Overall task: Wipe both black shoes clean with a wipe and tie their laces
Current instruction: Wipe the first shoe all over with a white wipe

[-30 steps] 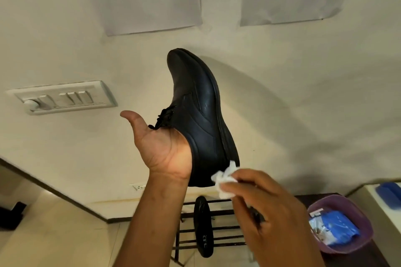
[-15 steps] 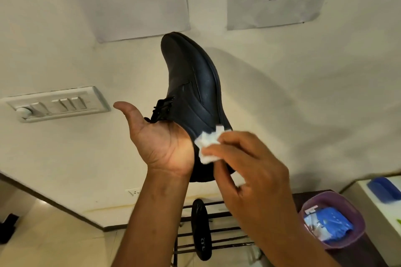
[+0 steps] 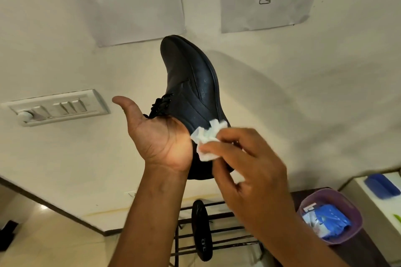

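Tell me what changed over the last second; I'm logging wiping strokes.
The right hand slid the wipe from the held shoe's heel end up along its side. The left hand supports it as before; the second shoe stayed on the rack.

Left hand (image 3: 160,136) inside raised black shoe (image 3: 191,84); right hand (image 3: 249,171) pinches white wipe (image 3: 206,138) against shoe side.

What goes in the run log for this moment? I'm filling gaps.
step: wiping shoe side | left hand: holds black shoe up | right hand: pinches white wipe against shoe | second shoe: on rack
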